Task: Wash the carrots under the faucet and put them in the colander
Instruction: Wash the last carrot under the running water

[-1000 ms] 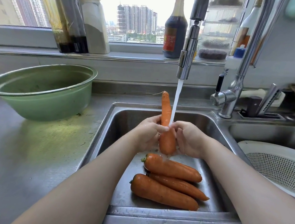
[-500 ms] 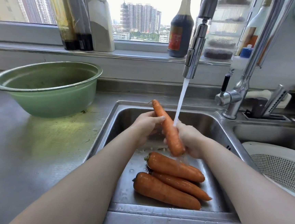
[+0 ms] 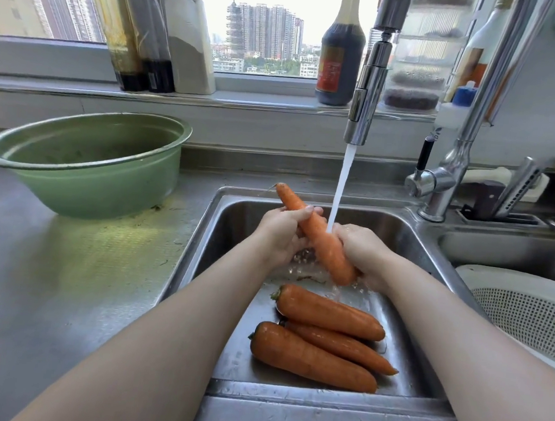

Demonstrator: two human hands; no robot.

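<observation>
Over the steel sink both my hands hold one orange carrot, tilted with its thin tip up and to the left. My left hand grips its upper part, thumb over it. My right hand grips the thick lower end. Water runs from the faucet head onto the carrot and my right hand. Three more carrots lie on the sink floor in front of my hands. The white colander sits in the right basin.
A green bowl stands on the steel counter at left. Bottles and jars line the windowsill. The faucet base and lever rise at right, with a knife holder beside them.
The carrot has tipped from upright to slanting left, and its thick end has moved right and down into my right hand. The view has shifted slightly.
</observation>
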